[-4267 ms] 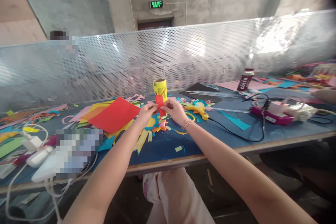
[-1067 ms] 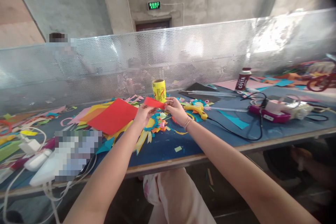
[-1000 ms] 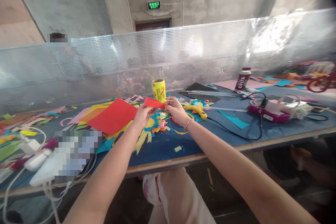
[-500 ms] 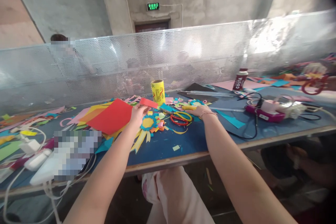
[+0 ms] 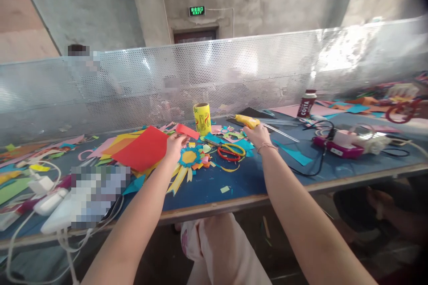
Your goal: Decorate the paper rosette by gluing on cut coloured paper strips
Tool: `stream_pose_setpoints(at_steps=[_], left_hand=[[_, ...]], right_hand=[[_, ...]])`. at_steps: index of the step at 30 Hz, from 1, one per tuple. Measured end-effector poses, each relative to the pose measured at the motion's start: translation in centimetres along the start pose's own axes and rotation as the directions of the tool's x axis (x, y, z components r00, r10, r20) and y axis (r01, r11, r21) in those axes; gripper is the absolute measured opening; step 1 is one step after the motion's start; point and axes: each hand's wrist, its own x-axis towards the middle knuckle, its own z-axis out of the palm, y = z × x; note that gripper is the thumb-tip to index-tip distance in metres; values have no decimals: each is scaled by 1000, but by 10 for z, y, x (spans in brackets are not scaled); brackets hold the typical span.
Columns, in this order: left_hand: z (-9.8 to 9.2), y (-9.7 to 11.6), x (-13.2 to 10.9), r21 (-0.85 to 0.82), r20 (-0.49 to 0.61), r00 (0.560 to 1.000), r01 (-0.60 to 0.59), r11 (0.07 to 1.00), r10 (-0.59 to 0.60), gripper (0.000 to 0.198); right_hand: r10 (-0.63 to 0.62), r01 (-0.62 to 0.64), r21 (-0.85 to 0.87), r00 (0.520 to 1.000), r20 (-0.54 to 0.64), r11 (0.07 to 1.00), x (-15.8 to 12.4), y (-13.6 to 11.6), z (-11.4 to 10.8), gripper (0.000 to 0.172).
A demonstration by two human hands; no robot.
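Note:
My left hand (image 5: 175, 144) pinches a red paper strip (image 5: 187, 131) above the table, just behind a paper rosette (image 5: 189, 156) with a blue ruffled edge, a yellow centre and yellow tails. My right hand (image 5: 259, 136) is wrapped round a yellow glue gun (image 5: 247, 120), raised off the table with its tip towards the left. A long clear glue stick (image 5: 282, 132) juts out behind it to the right. Between my hands lie scissors (image 5: 231, 151) with red and yellow handles, beside scraps of blue paper (image 5: 245, 143).
A yellow tape roll (image 5: 202, 119) stands upright near the perforated metal screen (image 5: 133, 84). Red paper sheets (image 5: 142, 148) lie left of my hand. A white device with cables (image 5: 56, 222) sits front left; a purple power strip (image 5: 337, 147) and dark bottle (image 5: 306, 103) are at right.
My right hand has lifted the yellow glue gun off the table, and its clear stick has swung up with it. My left hand stays nearly in place with the red strip.

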Motion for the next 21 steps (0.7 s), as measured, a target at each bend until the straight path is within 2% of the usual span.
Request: stream_pose_setpoints(at_steps=[2, 3, 5, 8, 12, 17, 21], left_hand=[[1, 0, 0, -12, 0, 1000, 30, 999, -30, 18], [1, 0, -1, -20, -1, 999, 43, 999, -43, 17], [2, 0, -2, -43, -2, 998, 57, 997, -57, 16], [4, 1, -4, -72, -3, 997, 71, 995, -72, 15], [5, 2, -4, -85, -5, 994, 106, 991, -107, 15], [8, 5, -6, -89, -9, 990, 136, 987, -138, 8], [9, 6, -8, -102, -8, 990, 137, 985, -139, 5]], right_hand=[[67, -58, 85, 992, -104, 995, -7, -18, 0, 41], [43, -24, 130, 989, -141, 991, -12, -26, 1, 43], [-89, 118, 173, 982, -169, 978, -21, -40, 5, 45], [-277, 295, 120, 949, -147, 948, -33, -52, 12, 43], [-419, 418, -29, 905, -67, 908, -40, -56, 20, 36], [-500, 490, -182, 866, -11, 852, -42, -56, 24, 31], [-509, 502, -232, 860, 33, 833, -42, -58, 22, 28]])
